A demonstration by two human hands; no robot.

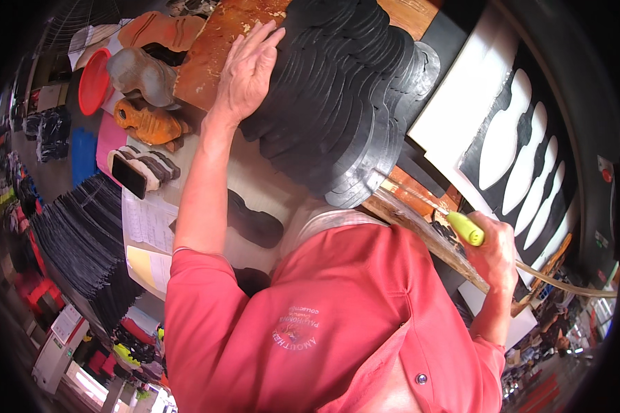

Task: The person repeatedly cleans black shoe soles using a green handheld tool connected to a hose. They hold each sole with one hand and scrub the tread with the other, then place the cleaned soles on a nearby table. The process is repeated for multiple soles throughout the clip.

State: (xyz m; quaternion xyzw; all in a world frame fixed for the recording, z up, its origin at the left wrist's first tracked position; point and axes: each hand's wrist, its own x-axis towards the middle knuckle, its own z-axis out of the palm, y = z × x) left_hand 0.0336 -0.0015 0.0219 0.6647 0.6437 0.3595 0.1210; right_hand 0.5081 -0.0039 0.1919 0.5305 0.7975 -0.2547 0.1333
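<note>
A broad spread of overlapping black sole-shaped sheets lies in front of me, the nearest ones shiny grey along their edges. My left hand rests at the left side of these sheets, its fingers stretched out and nothing gripped. At the right, my right hand is closed around a yellow-green-handled tool. The tool's long thin shaft points up and left toward the nearest sheets. Its tip is blurred, so I cannot tell its kind or whether it touches them.
A brown board lies beyond my left hand. Left of my arm are a phone, an orange shoe-shaped form, a red dish, papers and stacked dark sheets. White sole-shaped cut-outs line the right side. A beige hose-like strip runs right.
</note>
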